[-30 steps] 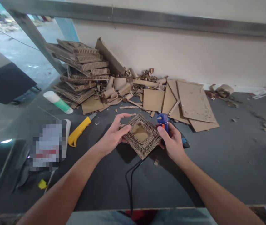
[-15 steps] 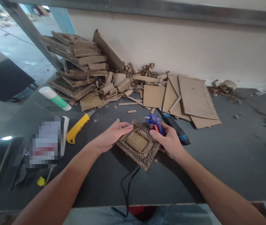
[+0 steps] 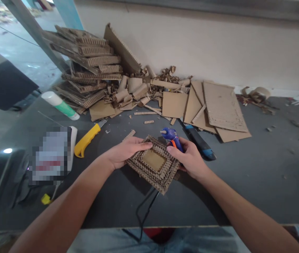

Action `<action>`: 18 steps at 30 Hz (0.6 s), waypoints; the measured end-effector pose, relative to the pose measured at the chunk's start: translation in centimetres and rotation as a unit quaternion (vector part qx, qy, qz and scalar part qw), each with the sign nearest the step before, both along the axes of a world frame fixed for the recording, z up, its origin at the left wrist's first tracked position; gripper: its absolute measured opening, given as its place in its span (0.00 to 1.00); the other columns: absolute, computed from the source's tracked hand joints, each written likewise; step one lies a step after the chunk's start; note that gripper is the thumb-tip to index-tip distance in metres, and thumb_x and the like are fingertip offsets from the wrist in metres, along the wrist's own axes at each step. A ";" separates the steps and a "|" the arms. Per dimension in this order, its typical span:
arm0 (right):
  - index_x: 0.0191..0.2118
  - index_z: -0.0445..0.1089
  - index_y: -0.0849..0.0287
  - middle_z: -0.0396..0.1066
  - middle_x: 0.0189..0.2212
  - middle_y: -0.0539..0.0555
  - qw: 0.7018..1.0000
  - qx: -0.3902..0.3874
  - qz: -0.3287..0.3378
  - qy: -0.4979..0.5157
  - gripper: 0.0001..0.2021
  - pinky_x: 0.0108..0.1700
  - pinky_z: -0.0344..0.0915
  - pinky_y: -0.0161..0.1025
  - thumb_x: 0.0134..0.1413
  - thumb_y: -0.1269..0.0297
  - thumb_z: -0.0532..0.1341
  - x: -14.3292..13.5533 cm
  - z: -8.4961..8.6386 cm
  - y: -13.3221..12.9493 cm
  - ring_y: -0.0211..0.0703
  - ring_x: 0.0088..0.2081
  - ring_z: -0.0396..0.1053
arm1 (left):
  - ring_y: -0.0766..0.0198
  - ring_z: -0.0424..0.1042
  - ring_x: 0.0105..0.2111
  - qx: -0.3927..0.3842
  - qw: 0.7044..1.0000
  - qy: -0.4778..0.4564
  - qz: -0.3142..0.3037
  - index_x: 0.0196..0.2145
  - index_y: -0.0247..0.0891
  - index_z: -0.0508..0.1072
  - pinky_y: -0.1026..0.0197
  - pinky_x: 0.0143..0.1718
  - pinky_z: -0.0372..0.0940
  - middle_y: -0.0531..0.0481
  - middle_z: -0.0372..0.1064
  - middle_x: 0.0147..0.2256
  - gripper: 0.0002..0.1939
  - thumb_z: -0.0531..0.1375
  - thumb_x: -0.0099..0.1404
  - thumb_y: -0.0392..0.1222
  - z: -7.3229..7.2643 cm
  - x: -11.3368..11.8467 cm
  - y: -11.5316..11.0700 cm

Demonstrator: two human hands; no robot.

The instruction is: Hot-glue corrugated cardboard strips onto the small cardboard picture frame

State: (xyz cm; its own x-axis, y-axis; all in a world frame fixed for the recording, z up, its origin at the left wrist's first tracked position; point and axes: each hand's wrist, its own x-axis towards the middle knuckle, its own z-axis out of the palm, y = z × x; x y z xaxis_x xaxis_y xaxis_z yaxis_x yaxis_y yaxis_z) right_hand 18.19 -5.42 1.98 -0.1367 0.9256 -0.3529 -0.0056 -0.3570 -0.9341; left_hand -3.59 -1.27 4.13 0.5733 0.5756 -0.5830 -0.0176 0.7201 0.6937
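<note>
My left hand point(image 3: 124, 151) grips the upper left side of a square cardboard piece point(image 3: 152, 179), thumb on top and the other fingers hidden beneath. The piece has stepped rings of corrugated strips around a smooth sunken middle. My right hand point(image 3: 191, 156) is closed around a blue hot glue gun point(image 3: 171, 136) with an orange trigger, its nozzle pointing up and left. That hand also touches the right side of the cardboard piece. A small corrugated strip point(image 3: 128, 135) lies just beyond my left hand. A black cord point(image 3: 142, 218) runs down over the table's front edge.
A yellow-handled cutter point(image 3: 86, 140), a glue stick point(image 3: 60, 105) and a device with a blurred screen point(image 3: 51, 154) lie left. Stacked corrugated cardboard point(image 3: 91, 61) and scraps stand behind. A black-and-blue cutter point(image 3: 199, 142) lies right, before flat cardboard sheets point(image 3: 224, 105).
The camera view has tipped down slightly. My hands stay on the cardboard piece and glue gun, with only a small shift; more of the loose strip beyond my left hand now shows.
</note>
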 end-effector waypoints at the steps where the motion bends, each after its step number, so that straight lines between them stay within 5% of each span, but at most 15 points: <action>1: 0.37 0.66 0.57 0.59 0.18 0.41 1.000 -0.002 -0.001 0.002 0.21 0.11 0.50 0.28 0.48 0.47 0.69 0.0 0.1 0.0 0.28 0.13 0.53 | 0.61 0.78 0.29 -0.001 1.000 0.001 0.002 0.41 0.30 0.81 0.63 0.34 0.73 0.40 0.80 0.33 0.15 0.69 0.60 0.43 0.0 0.1 0.0; 14: 0.39 0.67 0.57 0.58 0.19 0.41 1.000 0.011 0.003 -0.022 0.21 0.13 0.50 0.30 0.50 0.44 0.67 0.2 -0.2 0.0 0.30 0.14 0.52 | 0.61 0.78 0.29 0.002 1.000 -0.003 -0.004 0.40 0.30 0.81 0.63 0.33 0.73 0.41 0.80 0.31 0.11 0.66 0.63 0.41 0.0 0.2 -0.2; 18: 0.36 0.67 0.57 0.65 0.24 0.46 0.964 0.163 -0.073 -0.198 0.20 0.23 0.61 0.34 0.52 0.45 0.66 0.8 0.0 0.2 0.35 0.22 0.61 | 0.61 0.78 0.28 0.000 0.999 0.013 0.049 0.37 0.29 0.80 0.63 0.32 0.73 0.40 0.80 0.31 0.09 0.64 0.65 0.39 0.2 0.6 -0.1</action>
